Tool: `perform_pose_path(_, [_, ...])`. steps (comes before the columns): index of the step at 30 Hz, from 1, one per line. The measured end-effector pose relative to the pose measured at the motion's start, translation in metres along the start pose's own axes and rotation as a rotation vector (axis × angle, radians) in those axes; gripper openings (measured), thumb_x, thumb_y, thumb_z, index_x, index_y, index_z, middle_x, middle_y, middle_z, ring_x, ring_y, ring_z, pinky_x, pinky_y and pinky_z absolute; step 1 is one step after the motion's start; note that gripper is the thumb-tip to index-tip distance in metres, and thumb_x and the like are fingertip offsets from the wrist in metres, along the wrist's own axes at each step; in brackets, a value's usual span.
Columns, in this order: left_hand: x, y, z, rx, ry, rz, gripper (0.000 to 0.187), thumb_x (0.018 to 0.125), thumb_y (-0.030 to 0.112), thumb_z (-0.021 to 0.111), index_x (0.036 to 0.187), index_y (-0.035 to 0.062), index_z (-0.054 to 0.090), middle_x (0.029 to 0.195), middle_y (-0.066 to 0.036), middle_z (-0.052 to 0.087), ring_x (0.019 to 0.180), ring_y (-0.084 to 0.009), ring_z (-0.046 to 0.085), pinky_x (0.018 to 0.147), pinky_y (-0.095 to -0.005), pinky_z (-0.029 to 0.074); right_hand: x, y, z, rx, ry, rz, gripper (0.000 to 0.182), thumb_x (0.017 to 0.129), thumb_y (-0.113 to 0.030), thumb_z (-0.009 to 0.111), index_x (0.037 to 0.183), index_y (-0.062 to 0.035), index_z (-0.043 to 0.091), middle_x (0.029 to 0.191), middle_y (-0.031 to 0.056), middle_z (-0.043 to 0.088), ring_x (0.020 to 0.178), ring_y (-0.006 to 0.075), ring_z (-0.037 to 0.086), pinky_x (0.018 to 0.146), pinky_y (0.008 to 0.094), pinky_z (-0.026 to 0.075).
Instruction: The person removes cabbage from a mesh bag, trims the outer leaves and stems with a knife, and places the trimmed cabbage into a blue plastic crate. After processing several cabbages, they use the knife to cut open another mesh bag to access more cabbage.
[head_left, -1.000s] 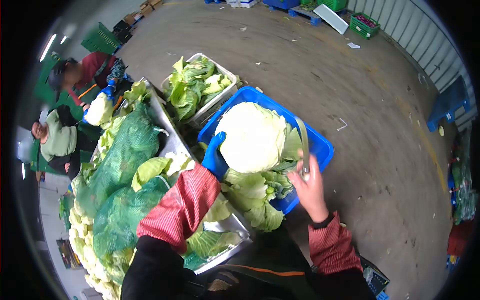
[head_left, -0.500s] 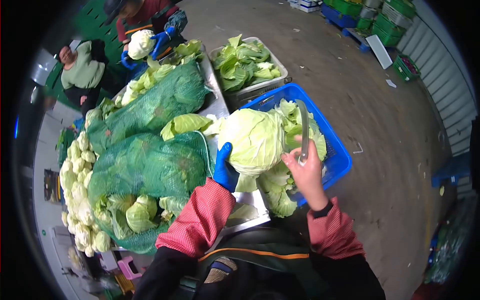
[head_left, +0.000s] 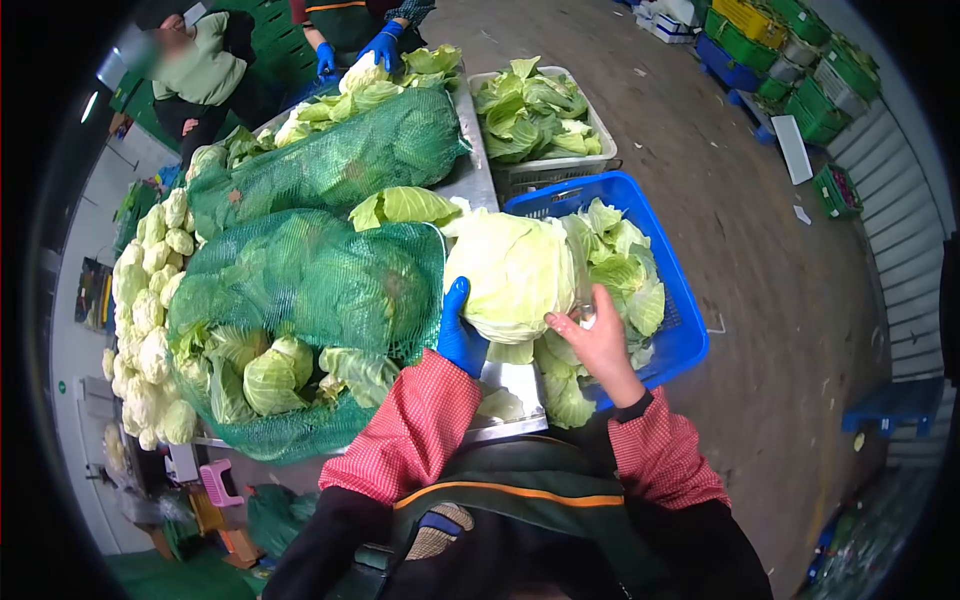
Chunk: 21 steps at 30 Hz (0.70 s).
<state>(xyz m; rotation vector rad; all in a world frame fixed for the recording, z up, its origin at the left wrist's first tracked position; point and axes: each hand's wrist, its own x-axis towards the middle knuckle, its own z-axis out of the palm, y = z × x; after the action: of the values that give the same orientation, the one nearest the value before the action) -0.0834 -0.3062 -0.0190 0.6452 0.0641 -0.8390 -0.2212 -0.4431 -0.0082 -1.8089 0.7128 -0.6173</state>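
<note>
A large pale cabbage [head_left: 515, 275] sits at the table's right edge, beside the blue crate. My left hand [head_left: 461, 335], in a blue glove, grips it from the left and below, thumb up its side. My bare right hand [head_left: 598, 340] is closed around the handle of a knife at the cabbage's right side. The knife's curved blade [head_left: 581, 258] lies along that side, hard to make out against the leaves. Loose outer leaves [head_left: 625, 275] fill the blue crate [head_left: 683, 325] under and beyond my right hand.
Green mesh sacks of cabbages [head_left: 310, 280] cover the metal table [head_left: 478, 180] to the left, with a heap of trimmed cabbages [head_left: 145, 340] beyond. A white crate of leaves [head_left: 600, 135] stands past the blue one. A co-worker's blue-gloved hands [head_left: 380, 45] are at the far end.
The knife has swung from upright, apart from the cabbage, to against its right side. The co-worker's cabbage has come down onto the pile. My view has shifted.
</note>
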Motion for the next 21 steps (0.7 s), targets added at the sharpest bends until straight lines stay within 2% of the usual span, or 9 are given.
perform_pose_path(4, [-0.008,0.005,-0.006,-0.013,0.027,0.033,0.072,0.088,0.039,0.064,0.145,0.0042,0.035,0.145,-0.013,0.045,0.132,-0.0283,0.045,0.112,-0.0435,0.033,-0.008,0.008,0.018,0.204,-0.018,0.106,0.042,0.080,-0.015,0.080,0.105,-0.0048,0.047,0.074,-0.0006,0.051,0.053,0.0057,0.047,0.045,0.0212,0.038])
perform_pose_path(7, [-0.009,0.007,-0.015,-0.017,0.048,0.071,0.072,0.088,0.040,0.064,0.144,0.0043,0.036,0.144,-0.013,0.046,0.131,-0.0284,0.046,0.111,-0.0432,0.034,-0.016,-0.012,0.025,0.387,0.014,0.210,0.036,0.084,-0.012,0.076,0.104,-0.0050,0.047,0.074,-0.0002,0.051,0.045,0.0048,0.043,0.039,0.0217,0.035])
perform_pose_path(12, [-0.003,0.014,-0.051,0.064,0.049,0.163,0.069,0.088,0.035,0.065,0.143,0.0019,0.037,0.140,-0.015,0.049,0.127,-0.0274,0.049,0.108,-0.0410,0.038,-0.020,-0.031,0.028,0.471,-0.113,0.291,0.033,0.086,-0.009,0.072,0.105,-0.0051,0.046,0.078,0.0017,0.053,0.046,0.0047,0.045,0.040,0.0217,0.038])
perform_pose_path(15, [-0.004,0.022,-0.072,0.301,0.053,0.245,0.065,0.088,0.032,0.065,0.139,-0.0006,0.041,0.135,-0.015,0.052,0.124,-0.0260,0.051,0.107,-0.0392,0.039,-0.016,-0.061,0.027,0.612,-0.243,0.355,0.034,0.085,-0.010,0.072,0.106,-0.0040,0.046,0.078,0.0021,0.053,0.046,0.0055,0.045,0.040,0.0221,0.039])
perform_pose_path(18, [-0.007,0.027,-0.105,0.568,-0.007,0.173,0.063,0.088,0.033,0.065,0.136,-0.0021,0.045,0.132,-0.015,0.055,0.122,-0.0254,0.053,0.106,-0.0384,0.039,0.007,-0.087,0.032,0.701,-0.348,0.430,0.034,0.085,-0.013,0.071,0.107,-0.0040,0.047,0.080,0.0029,0.054,0.046,0.0066,0.047,0.040,0.0229,0.041])
perform_pose_path(21, [-0.028,0.033,-0.090,0.358,-0.079,0.025,0.063,0.088,0.035,0.065,0.135,-0.0026,0.047,0.130,-0.015,0.057,0.122,-0.0254,0.053,0.106,-0.0384,0.039,0.039,-0.071,0.052,0.721,-0.396,0.504,0.032,0.086,-0.018,0.070,0.107,-0.0064,0.048,0.081,0.0032,0.054,0.048,0.0092,0.049,0.042,0.0241,0.043])
